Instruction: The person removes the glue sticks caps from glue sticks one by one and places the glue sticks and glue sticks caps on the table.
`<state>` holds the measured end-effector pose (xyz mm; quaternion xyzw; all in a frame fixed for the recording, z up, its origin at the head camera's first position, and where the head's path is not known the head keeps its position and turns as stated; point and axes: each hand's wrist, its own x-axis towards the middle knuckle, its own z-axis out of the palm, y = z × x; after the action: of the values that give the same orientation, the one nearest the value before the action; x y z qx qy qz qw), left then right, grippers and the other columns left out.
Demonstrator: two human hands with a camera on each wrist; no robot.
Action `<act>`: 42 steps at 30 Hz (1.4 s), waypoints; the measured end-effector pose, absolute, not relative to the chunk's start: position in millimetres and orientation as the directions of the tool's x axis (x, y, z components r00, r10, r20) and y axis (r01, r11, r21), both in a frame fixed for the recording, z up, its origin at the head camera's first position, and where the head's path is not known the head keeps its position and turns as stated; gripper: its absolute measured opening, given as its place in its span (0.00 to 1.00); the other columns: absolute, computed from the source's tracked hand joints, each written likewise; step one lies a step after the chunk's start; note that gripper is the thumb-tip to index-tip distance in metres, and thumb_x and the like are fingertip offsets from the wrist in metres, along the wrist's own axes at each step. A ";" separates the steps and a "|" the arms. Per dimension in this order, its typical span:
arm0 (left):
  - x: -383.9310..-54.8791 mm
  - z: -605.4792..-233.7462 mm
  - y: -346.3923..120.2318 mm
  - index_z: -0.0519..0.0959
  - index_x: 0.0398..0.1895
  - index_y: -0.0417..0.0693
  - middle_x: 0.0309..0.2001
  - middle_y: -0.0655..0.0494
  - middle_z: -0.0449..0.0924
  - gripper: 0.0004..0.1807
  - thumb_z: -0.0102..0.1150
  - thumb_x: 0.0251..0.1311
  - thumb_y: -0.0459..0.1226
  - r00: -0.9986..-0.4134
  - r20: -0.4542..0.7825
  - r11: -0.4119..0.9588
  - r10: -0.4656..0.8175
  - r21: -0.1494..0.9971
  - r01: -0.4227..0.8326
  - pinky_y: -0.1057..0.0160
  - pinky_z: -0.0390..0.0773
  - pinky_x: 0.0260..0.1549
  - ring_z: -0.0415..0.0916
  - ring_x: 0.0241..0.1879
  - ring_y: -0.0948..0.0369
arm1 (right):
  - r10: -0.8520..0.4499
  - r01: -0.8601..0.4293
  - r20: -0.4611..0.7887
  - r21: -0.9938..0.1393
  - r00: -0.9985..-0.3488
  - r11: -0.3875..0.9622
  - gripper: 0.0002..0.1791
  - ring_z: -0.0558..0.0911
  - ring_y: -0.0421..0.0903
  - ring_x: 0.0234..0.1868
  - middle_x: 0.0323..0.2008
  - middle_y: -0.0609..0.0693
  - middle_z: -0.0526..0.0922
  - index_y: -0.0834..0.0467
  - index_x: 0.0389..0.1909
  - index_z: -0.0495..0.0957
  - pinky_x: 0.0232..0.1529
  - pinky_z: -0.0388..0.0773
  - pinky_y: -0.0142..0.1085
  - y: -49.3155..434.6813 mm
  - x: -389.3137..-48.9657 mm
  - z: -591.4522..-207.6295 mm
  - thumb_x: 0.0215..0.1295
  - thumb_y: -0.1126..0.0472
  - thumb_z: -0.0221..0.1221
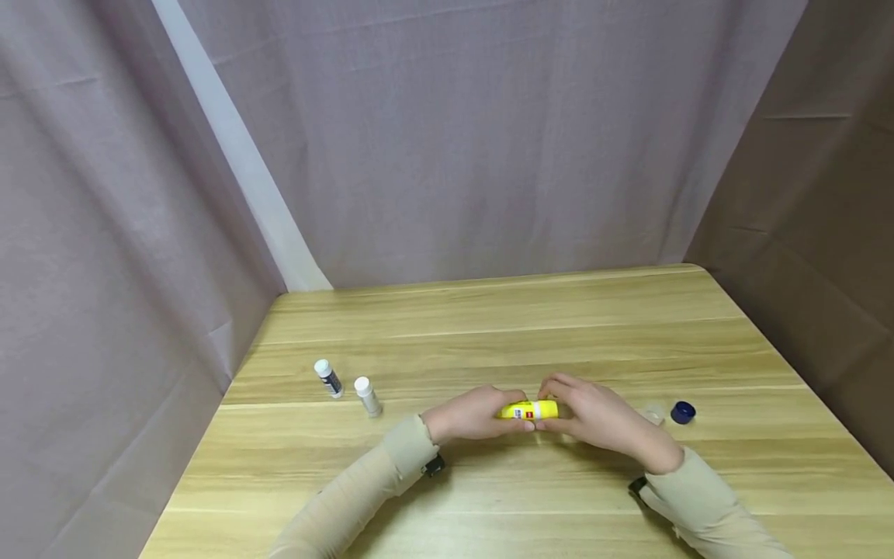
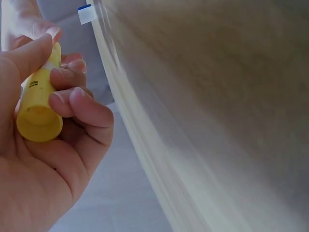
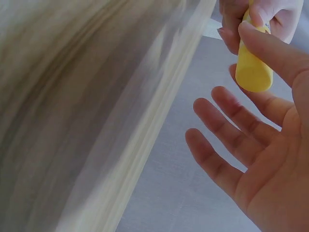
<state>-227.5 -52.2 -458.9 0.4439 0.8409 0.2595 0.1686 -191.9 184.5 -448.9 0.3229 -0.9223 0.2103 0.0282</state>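
A yellow glue stick lies level between both hands, above the wooden table. My left hand grips its body; in the left wrist view the fingers curl round the yellow barrel, whose hollow-looking end faces the palm. With thumb and index finger, my right hand pinches the opposite end, the yellow cap. The other right fingers are spread apart from it in the right wrist view. A white band shows between the cap and the labelled body.
To the left on the table stand a glue stick with a dark label and a white one. A dark blue cap and a small translucent piece lie beyond the right hand. Grey curtains enclose the table.
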 end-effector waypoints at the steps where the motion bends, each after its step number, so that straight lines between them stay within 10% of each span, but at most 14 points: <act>1: -227.5 -458.6 -52.1 0.76 0.48 0.51 0.29 0.66 0.76 0.14 0.55 0.73 0.50 -0.549 -0.053 0.471 0.834 0.585 0.660 0.74 0.74 0.25 0.72 0.24 0.71 | -0.584 -0.607 0.186 -0.368 -0.790 0.705 0.20 0.76 0.35 0.33 0.45 0.42 0.80 0.50 0.45 0.79 0.33 0.77 0.34 184.4 -192.0 -449.0 0.61 0.41 0.68; 16: -225.2 -460.4 -52.4 0.76 0.43 0.52 0.28 0.67 0.76 0.12 0.56 0.73 0.50 -0.543 -0.065 0.470 0.837 0.594 0.652 0.74 0.74 0.25 0.71 0.23 0.72 | -0.595 -0.609 0.174 -0.392 -0.785 0.689 0.16 0.72 0.34 0.29 0.39 0.37 0.79 0.47 0.40 0.79 0.30 0.73 0.32 183.8 -189.9 -447.4 0.58 0.48 0.73; 24: -228.0 -461.4 -53.2 0.77 0.49 0.50 0.29 0.67 0.76 0.15 0.56 0.72 0.50 -0.536 -0.060 0.471 0.842 0.566 0.677 0.75 0.73 0.26 0.72 0.24 0.72 | -0.571 -0.594 0.186 -0.384 -0.800 0.707 0.29 0.83 0.50 0.49 0.55 0.49 0.80 0.53 0.55 0.79 0.47 0.82 0.48 185.4 -188.9 -450.2 0.62 0.37 0.66; 42: -225.1 -462.6 -51.1 0.76 0.43 0.52 0.28 0.67 0.76 0.12 0.57 0.72 0.50 -0.536 -0.060 0.467 0.842 0.578 0.669 0.74 0.74 0.25 0.72 0.24 0.72 | -0.576 -0.590 0.162 -0.376 -0.801 0.715 0.14 0.78 0.37 0.41 0.41 0.35 0.78 0.45 0.41 0.81 0.41 0.79 0.40 187.7 -187.0 -449.5 0.57 0.49 0.73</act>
<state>-225.1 -51.1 -462.6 0.4502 0.8393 0.2523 0.1711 -187.0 187.7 -449.5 0.3146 -0.9259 0.2085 0.0167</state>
